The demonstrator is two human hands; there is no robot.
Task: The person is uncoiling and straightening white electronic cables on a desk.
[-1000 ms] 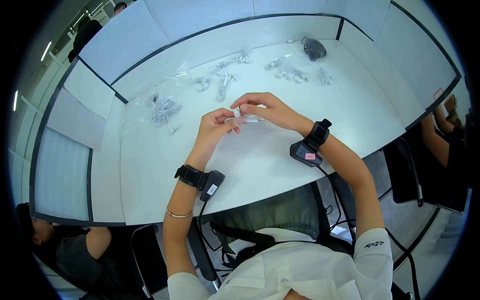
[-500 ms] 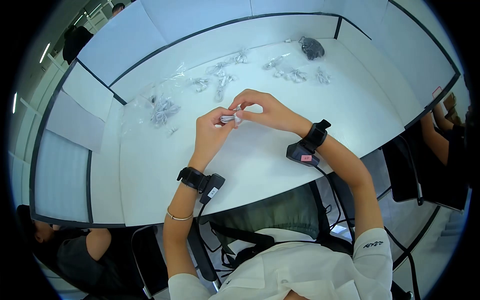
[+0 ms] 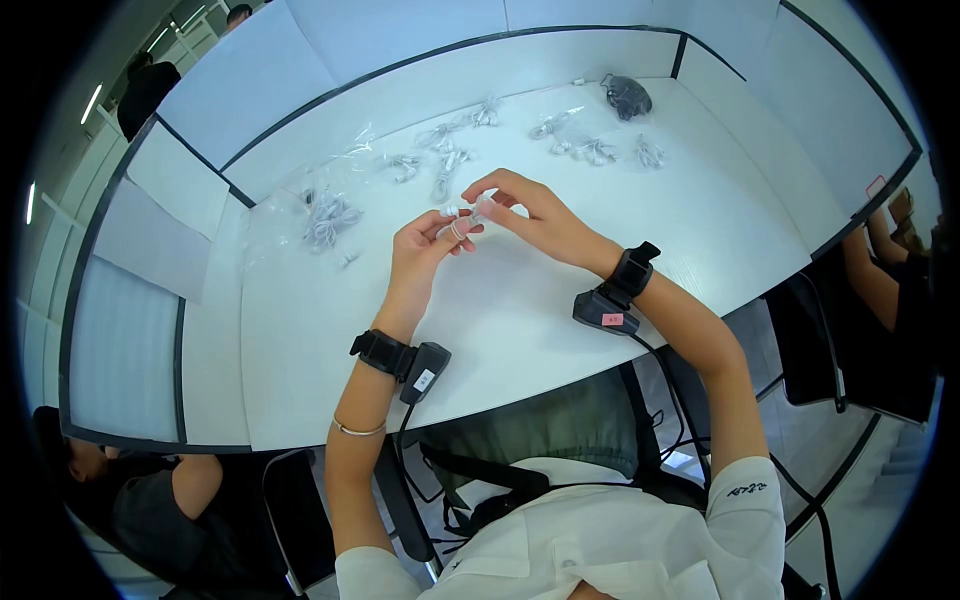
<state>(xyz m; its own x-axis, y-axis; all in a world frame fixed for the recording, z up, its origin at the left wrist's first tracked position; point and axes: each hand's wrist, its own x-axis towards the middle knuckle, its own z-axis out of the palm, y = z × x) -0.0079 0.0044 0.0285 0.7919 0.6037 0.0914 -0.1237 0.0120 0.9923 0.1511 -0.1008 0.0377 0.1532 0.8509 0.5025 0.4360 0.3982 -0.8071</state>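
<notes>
Over the middle of the white table, my left hand [image 3: 424,248] pinches a small white cable bundle [image 3: 459,229] between thumb and fingers. My right hand [image 3: 535,212] meets it from the right, thumb and fingertips closed on the same bundle's right end. The fingers cover much of the cable, and its plugs are hard to make out. Beyond my hands lie more coiled white cables, the nearest being a long bundle [image 3: 445,180] and a smaller one [image 3: 402,167].
A larger heap of white cables [image 3: 330,218] lies at left beside clear plastic bags. Several bundles [image 3: 597,151] sit at the back right, near a dark mesh-like bundle [image 3: 627,97]. White partition walls enclose the table [image 3: 330,370]. People sit on both sides.
The cable bundle has been turned between my fingers, and a white loop now shows at my left thumb. My right hand has shifted slightly, its fingers lifted and more spread.
</notes>
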